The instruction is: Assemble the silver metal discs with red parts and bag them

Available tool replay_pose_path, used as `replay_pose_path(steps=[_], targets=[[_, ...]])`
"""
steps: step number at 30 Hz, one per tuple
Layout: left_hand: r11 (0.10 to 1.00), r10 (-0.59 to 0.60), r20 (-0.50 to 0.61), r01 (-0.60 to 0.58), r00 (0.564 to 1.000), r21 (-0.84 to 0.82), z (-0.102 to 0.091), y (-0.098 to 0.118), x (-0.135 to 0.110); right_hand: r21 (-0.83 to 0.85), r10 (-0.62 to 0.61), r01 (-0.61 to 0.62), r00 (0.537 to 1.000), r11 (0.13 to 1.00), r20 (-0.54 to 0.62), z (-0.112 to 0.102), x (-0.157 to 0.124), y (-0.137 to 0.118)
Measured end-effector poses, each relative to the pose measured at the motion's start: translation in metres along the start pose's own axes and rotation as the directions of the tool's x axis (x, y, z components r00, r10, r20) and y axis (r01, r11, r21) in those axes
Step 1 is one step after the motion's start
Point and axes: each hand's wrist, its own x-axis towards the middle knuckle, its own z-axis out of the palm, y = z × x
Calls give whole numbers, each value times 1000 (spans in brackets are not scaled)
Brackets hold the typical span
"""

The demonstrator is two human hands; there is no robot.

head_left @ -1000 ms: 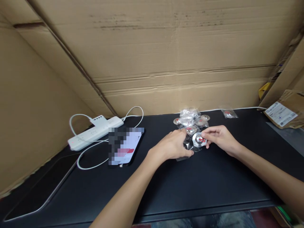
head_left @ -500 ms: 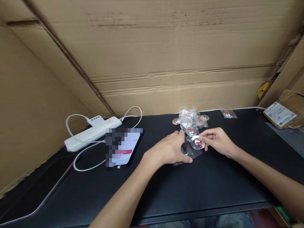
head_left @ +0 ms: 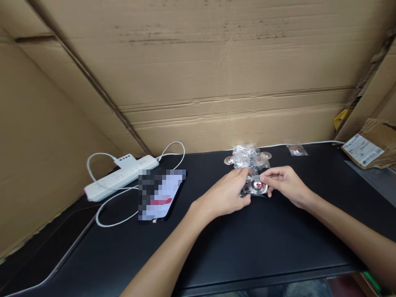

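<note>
Between finger and thumb, my right hand (head_left: 283, 183) pinches the edge of a finger cymbal (head_left: 257, 185), a shiny domed metal disc with a red loop at its centre. Close by on the left, my left hand (head_left: 230, 190) curls around a clear plastic bag (head_left: 246, 192), most of which its fingers hide. The bag lies against the cymbal's left edge; I cannot tell whether any of it covers the disc. Just beyond both hands is a pile of bagged cymbals (head_left: 246, 154), with bare discs (head_left: 229, 160) at its sides.
A bagged cymbal (head_left: 297, 150) lies apart at the back right. To the left are a phone (head_left: 163, 194), a white power strip (head_left: 123, 177) and looping white cables (head_left: 105, 225). Cardboard walls (head_left: 232, 74) enclose the black table (head_left: 262, 247); a labelled carton (head_left: 368, 148) stands right.
My left hand has drawn its spread fingers together, gathering the plastic bag off the table beside the cymbal. My right hand keeps its pinch on the cymbal, nearly still.
</note>
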Motion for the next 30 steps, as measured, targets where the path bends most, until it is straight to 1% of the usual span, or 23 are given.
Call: replay_pose_path(steps=[3,8,12,14,15,17,19,22,24,26,30], targets=[[999,50,-72,-50,996,5,0,3,2,42,-24,25,1000,999,-14,-2,0,-5],[994,103,-98,-107,990,-36,4,9,3,-74,-155,151,986,986,-62,-1,0,1],[976,149,-143,-168,979,-135,3,11,4,-117,-227,216,970,969,-91,2,-1,2],[961,132,-169,-168,977,-220,0,9,5,-137,-247,235,965,962,-84,2,-3,0],[950,101,-171,-146,980,-276,-2,6,5,-149,-256,243,964,958,-72,2,-3,-2],[919,13,-139,-67,990,-389,-6,1,5,-171,-268,256,962,951,-47,1,-5,-4],[886,-47,-58,15,997,-463,-10,-5,5,-190,-269,260,963,947,-23,0,-5,-4],[840,-36,97,82,995,-536,-12,-10,6,-228,-271,269,962,936,24,-1,-5,-3],[797,-14,162,109,987,-594,-11,-10,7,-266,-286,289,957,920,49,-2,-5,-1],[744,-5,168,116,986,-658,-6,-9,9,-298,-304,305,951,904,50,-2,-5,0],[591,-2,108,89,994,-801,7,-8,13,-296,-322,309,947,904,5,-4,-4,-2]])
